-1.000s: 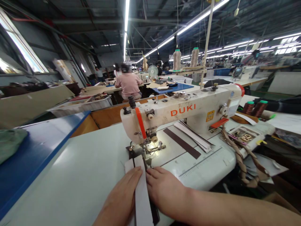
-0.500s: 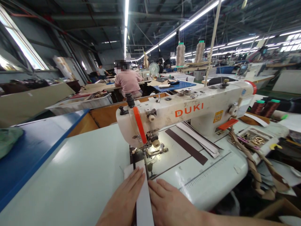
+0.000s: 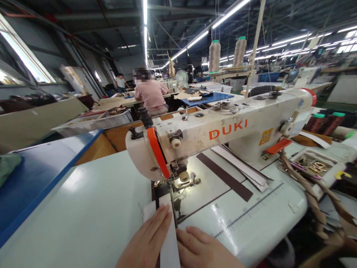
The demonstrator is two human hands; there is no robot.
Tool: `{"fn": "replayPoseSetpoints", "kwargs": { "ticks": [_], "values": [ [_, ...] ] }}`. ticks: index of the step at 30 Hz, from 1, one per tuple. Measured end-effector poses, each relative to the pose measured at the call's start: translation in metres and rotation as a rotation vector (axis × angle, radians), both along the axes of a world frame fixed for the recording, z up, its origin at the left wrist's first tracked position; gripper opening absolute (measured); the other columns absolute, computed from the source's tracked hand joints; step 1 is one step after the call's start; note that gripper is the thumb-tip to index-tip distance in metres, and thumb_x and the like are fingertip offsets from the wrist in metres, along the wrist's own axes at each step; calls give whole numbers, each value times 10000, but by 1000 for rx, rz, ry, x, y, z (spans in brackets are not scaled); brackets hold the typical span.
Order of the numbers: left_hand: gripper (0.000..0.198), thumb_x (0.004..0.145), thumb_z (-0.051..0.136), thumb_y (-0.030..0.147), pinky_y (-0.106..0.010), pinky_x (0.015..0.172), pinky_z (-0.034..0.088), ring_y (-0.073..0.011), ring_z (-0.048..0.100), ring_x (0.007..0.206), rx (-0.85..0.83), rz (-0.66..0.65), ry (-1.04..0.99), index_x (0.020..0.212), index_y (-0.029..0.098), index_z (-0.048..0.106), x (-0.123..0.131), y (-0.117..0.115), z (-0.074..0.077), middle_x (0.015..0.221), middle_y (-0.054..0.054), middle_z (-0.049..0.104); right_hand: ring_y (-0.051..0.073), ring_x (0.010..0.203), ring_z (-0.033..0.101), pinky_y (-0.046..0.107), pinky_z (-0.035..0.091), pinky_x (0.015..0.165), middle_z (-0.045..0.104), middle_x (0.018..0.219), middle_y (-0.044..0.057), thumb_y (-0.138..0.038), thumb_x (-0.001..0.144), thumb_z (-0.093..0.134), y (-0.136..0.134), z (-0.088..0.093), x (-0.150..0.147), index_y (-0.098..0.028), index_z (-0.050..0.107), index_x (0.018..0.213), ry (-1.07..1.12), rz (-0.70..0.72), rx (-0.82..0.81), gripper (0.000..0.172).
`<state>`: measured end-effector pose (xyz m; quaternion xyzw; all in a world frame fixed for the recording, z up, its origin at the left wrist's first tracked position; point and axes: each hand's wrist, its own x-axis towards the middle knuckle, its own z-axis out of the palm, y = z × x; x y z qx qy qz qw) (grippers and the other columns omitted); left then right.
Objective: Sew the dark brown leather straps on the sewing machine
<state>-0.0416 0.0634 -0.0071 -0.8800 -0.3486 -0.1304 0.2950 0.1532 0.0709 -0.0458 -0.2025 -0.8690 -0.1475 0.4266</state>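
Observation:
A long white strip (image 3: pixel 169 248) with a dark edge lies lengthwise on the pale green sewing table (image 3: pixel 106 208), its far end just short of the presser foot (image 3: pixel 182 183). My left hand (image 3: pixel 146 238) rests flat on the strip, fingers stretched toward the needle. Along the strip's right edge, my right hand (image 3: pixel 205 247) lies on the table, fingertips touching that edge. The white sewing machine (image 3: pixel 192 136) stands ahead of both hands, its lamp lighting the needle plate. A second pale piece (image 3: pixel 149 211) shows under the strip's left side.
Right of the needle lie a dark brown strip (image 3: pixel 225 176) and several white strips (image 3: pixel 240 167). A tray (image 3: pixel 330 175) with gold scissors sits at the right, beside hanging brown straps (image 3: pixel 302 190). Thread cones (image 3: pixel 214 56) stand behind. A co-worker in pink (image 3: pixel 150 95) sits farther back.
My view has shifted a little, so the machine looks larger and nearer. Both hands appear slightly lower in the picture, still at the strip.

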Motion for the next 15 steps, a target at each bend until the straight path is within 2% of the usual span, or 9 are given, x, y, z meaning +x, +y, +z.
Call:
{"fn": "replayPoseSetpoints", "kwargs": {
  "ticks": [8,12,15],
  "values": [
    [781,788,384,99,-252,908,522,-201,663,1070,-82,13,-50,1518,80,107,-5,-1,-6,1263,-121,642,168,943,614,244,510,848,716,957,33,-198,977,432,2,-4,2,-153,666,940,-36,1,37,241],
    [821,752,405,88,-232,868,540,-194,682,1028,-71,-6,-41,1519,88,110,-8,3,-12,1230,-105,662,175,998,614,252,510,886,707,1072,53,-181,977,431,1,-10,2,-151,644,1084,-233,15,-53,240],
    [818,753,416,106,-239,869,544,-205,680,1036,-70,-11,-32,1518,87,127,-13,5,-18,1245,-108,652,181,993,626,250,516,880,707,1069,66,-171,969,451,1,-11,-1,-140,624,1120,-305,31,-143,231]
  ]
}}
